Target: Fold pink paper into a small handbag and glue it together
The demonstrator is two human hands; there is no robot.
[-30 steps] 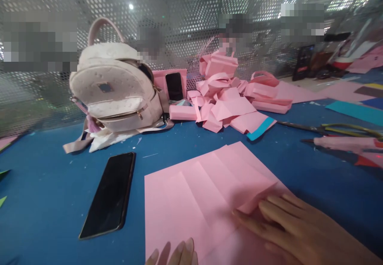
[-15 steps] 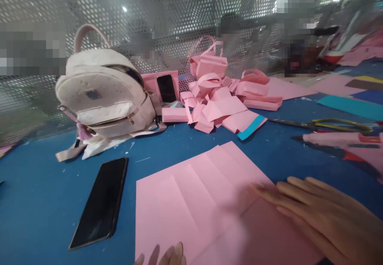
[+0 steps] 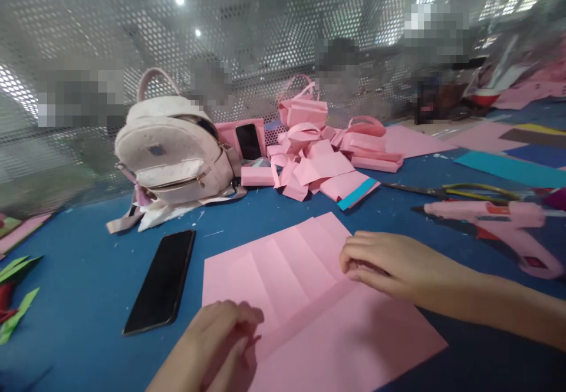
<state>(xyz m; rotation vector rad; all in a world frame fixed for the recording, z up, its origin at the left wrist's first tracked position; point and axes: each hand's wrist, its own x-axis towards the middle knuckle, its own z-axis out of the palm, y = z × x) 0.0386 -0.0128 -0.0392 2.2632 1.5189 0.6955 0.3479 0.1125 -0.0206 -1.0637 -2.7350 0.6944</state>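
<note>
A pink sheet of paper lies on the blue table before me, marked with several parallel creases and a longer fold line crossing them. My right hand is closed at the right end of that line, its thumb and fingertips pinching the paper. At the left end, my left hand has its fingers curled with the thumb beneath them, closed on the paper too. The fingertips of the left hand are partly hidden. A black phone lies left of the sheet.
Behind the sheet are a cream backpack and a heap of pink paper pieces. Scissors and a pink glue gun lie at right, near a teal strip. Green scraps lie far left. A mesh partition stands behind.
My right hand has gone from lying flat on the paper to pinching it, further left. My left hand has come up from the bottom edge to the fold line. The view has shifted slightly.
</note>
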